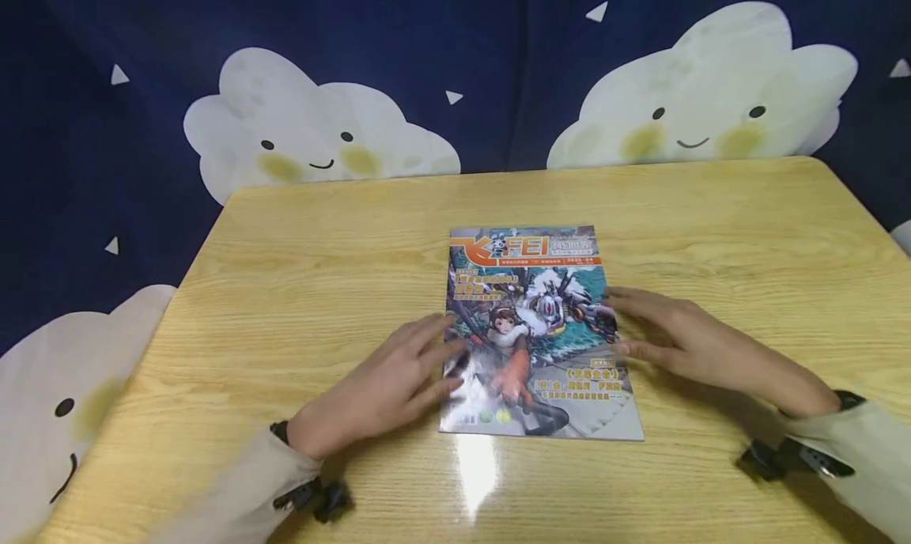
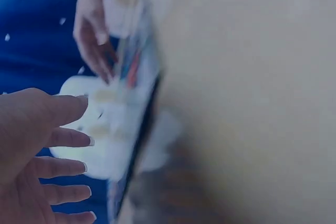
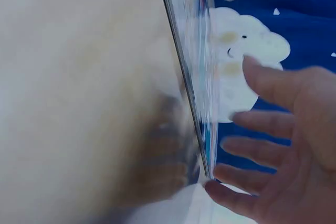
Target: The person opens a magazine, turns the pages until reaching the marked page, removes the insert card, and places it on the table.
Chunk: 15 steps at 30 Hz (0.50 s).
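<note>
A magazine (image 1: pixel 534 330) with a colourful illustrated cover lies flat on the wooden table, its title at the far end. My left hand (image 1: pixel 384 378) is at its left edge, fingers spread and overlapping the cover's border in the head view. On the opposite side, my right hand (image 1: pixel 676 342) reaches in with fingertips right at the right edge. In the left wrist view the fingers (image 2: pixel 65 166) are extended and apart, with nothing between them. The right wrist view shows the other hand's fingers (image 3: pixel 257 150) loosely spread beside the magazine's thin side (image 3: pixel 184 72).
The light wooden table (image 1: pixel 320 251) extends around the magazine on all sides. Behind it hangs a dark blue curtain (image 1: pixel 498 54) printed with smiling white clouds. Each wrist wears a black strap with a small device (image 1: pixel 313 496).
</note>
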Each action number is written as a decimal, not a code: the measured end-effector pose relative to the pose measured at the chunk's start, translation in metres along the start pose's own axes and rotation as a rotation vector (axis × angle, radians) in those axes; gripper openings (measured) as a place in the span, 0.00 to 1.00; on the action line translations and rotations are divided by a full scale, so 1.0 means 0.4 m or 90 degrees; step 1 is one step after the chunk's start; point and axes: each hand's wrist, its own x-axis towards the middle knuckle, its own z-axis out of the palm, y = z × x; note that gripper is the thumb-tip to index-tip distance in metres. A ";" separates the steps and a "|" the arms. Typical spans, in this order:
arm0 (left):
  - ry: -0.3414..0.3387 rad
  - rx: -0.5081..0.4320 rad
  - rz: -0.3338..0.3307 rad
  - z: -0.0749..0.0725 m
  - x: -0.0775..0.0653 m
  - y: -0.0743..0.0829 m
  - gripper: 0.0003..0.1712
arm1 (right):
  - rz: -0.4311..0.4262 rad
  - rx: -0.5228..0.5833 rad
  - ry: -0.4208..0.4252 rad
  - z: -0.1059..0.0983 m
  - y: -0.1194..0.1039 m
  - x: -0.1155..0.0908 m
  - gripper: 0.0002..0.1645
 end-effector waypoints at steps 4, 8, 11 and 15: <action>0.010 -0.010 -0.045 -0.029 0.109 -0.071 0.29 | 0.038 -0.002 0.005 -0.019 0.042 0.084 0.38; 0.006 -0.031 -0.077 -0.017 0.218 -0.135 0.29 | 0.063 -0.024 -0.003 -0.018 0.079 0.156 0.40; -0.007 -0.046 -0.104 -0.001 0.278 -0.160 0.29 | 0.084 -0.044 -0.002 -0.011 0.099 0.196 0.40; -0.030 -0.056 -0.140 0.006 0.323 -0.171 0.32 | 0.108 -0.062 -0.007 -0.012 0.114 0.229 0.39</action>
